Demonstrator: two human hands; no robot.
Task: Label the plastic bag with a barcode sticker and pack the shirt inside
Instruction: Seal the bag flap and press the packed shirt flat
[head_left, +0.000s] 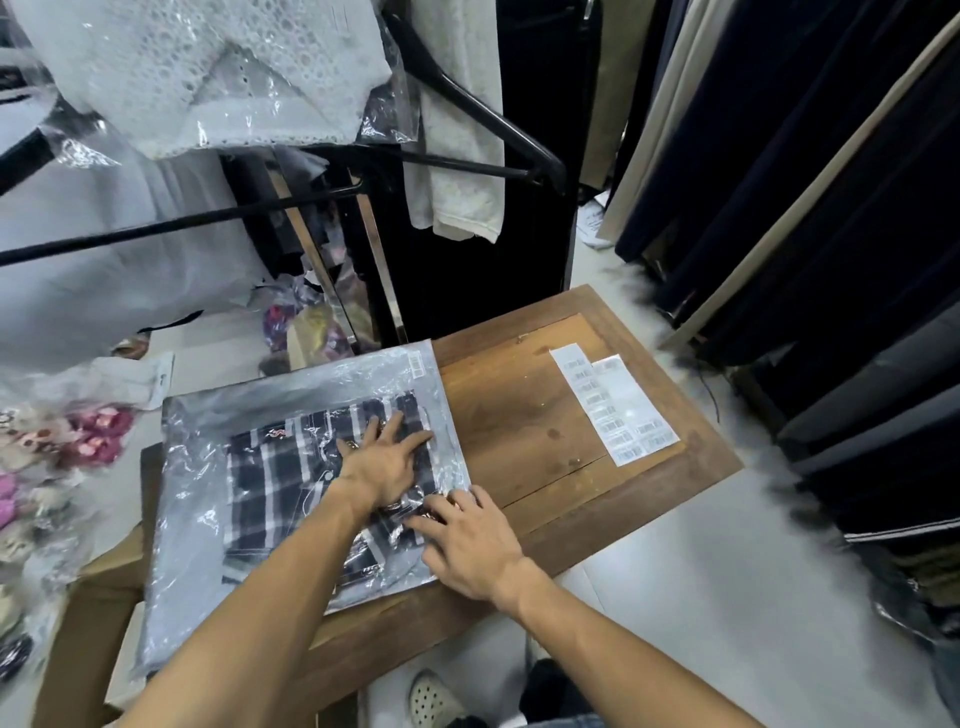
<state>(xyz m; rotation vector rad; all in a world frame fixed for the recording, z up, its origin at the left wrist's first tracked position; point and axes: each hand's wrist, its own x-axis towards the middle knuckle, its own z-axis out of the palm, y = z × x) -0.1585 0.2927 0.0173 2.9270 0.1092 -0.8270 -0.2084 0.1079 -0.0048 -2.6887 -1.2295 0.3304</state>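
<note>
A clear plastic bag (202, 467) lies flat on the left half of a small wooden table (524, 415). A folded dark plaid shirt (275, 483) is inside it. A barcode sticker (417, 362) is stuck near the bag's far right corner. My left hand (387, 460) presses flat on the bag over the shirt, fingers spread. My right hand (467, 540) rests at the bag's near right edge, fingertips on the plastic; whether it pinches the plastic is unclear. Sheets of barcode stickers (613, 410) lie on the table's right side.
Bagged garments (208, 73) hang from black hangers (483, 119) at the upper left. Dark trousers (810, 208) hang on the right. Packed floral items (57, 447) pile at the left, beside a cardboard box (98, 603). My shoe (434, 701) shows below the table.
</note>
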